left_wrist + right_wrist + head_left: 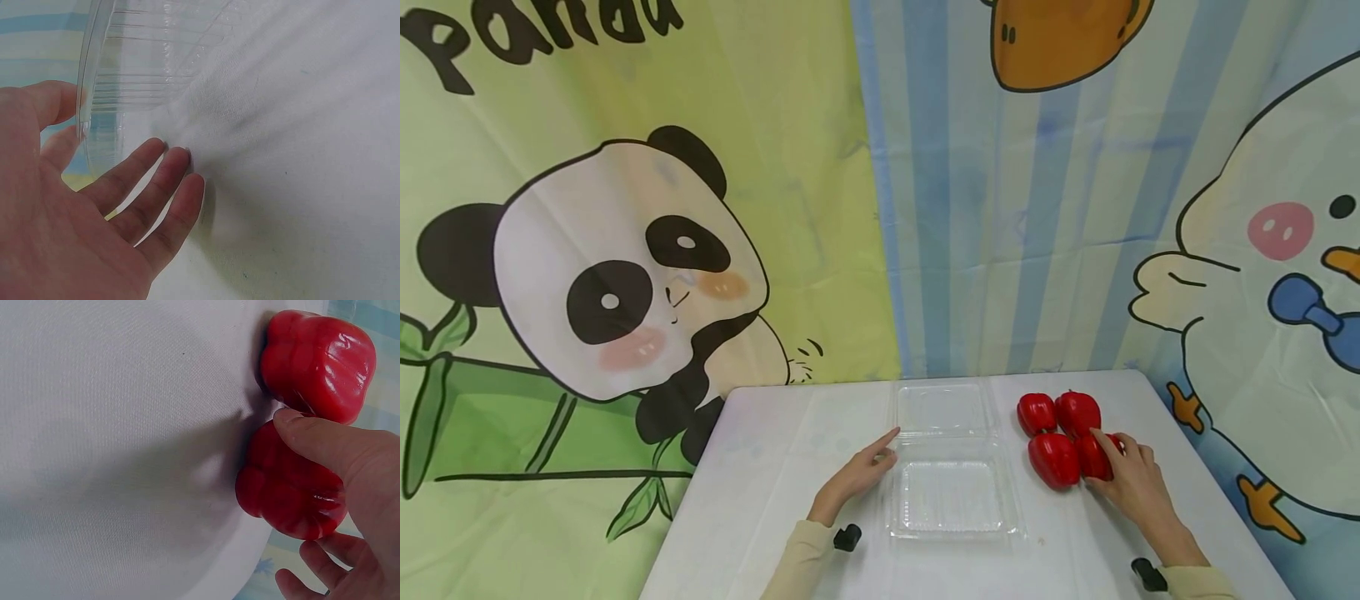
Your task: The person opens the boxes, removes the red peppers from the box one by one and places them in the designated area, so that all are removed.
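Four-lobed red bell peppers stand in a cluster on the right of the table in the head view. My right hand [1133, 479] grips the near right bell pepper [290, 481], thumb on one side and fingers on the other. Another bell pepper [319, 365] is right beside it. A clear plastic clamshell box [955, 533] lies open in the middle, its lid [942, 408] laid back on the far side. At the box's left edge, my left hand [861, 475] touches the rim with its fingertips; the other fingers [169, 181] extend loosely over the tabletop.
Several bell peppers sit close together, including the near left one [1054, 461] and the far left one [1037, 414]. Beneath everything is a white table [760, 467]. Cartoon-printed curtains [805, 208] hang behind and beside it.
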`<state>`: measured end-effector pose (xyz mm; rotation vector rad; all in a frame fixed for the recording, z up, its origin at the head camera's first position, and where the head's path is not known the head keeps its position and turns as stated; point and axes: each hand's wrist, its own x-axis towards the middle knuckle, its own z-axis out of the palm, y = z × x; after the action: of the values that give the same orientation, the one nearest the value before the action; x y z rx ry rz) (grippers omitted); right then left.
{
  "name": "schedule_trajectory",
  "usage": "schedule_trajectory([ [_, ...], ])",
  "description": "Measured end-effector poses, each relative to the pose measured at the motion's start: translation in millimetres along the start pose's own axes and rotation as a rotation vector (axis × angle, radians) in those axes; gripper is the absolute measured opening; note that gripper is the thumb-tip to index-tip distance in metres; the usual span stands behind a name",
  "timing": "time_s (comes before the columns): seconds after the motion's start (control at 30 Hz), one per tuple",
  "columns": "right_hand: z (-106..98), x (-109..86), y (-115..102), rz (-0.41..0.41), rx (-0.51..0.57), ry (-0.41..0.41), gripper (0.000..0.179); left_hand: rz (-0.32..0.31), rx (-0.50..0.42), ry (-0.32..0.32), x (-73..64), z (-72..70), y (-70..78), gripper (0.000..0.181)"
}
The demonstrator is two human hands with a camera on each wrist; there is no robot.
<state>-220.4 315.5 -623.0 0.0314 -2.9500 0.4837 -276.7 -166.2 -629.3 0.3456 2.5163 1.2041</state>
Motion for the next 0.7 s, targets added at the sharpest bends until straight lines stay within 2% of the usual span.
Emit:
schedule_trajectory([
  [0.37, -0.8, -0.3, -1.6, -0.016, 0.013, -0.003, 0.099, 0.002, 0.010, -0.003, -0.5, -0.1, 1.7, 0.052],
  [0.7, -5.5, 3.9, -3.4, 0.015, 0.049, -0.095, 0.100, 0.004, 0.007, -0.005, -1.1, -1.0, 1.8, 0.052],
])
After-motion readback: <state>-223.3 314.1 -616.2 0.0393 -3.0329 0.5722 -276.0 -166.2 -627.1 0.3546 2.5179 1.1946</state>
